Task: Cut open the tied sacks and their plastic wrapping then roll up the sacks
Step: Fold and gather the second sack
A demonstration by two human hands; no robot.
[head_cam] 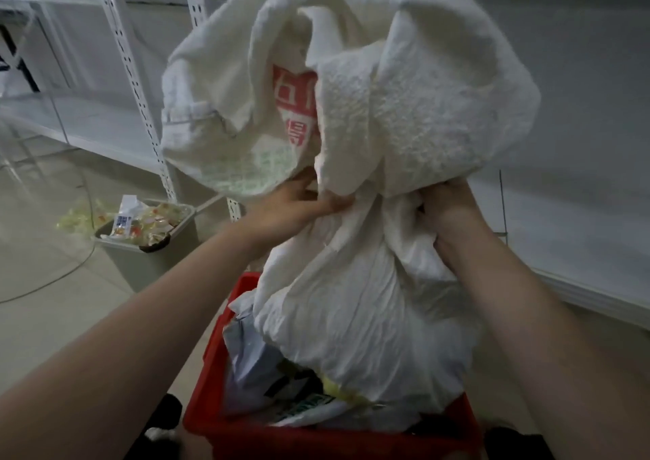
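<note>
The white sack [439,107] hangs bunched above the red crate [211,389], left hand [299,206] pinching a fold, right hand [446,213] fisted round its gathered middle. It looks already cut open; rolling, I'd say, is hardly begun.

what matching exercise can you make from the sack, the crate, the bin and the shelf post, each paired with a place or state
Things:
1. sack
2. crate
3. bin
4. shelf post

Places or states:
a. red, directly below the lifted cloth, with crumpled wrapping inside
b. white metal with rows of holes, rising at the back left
c. white with red print, gripped by the left hand and the right hand
d. grey, on the floor at left, filled with yellowish wrappers

Pairs: 1-c, 2-a, 3-d, 4-b
</note>
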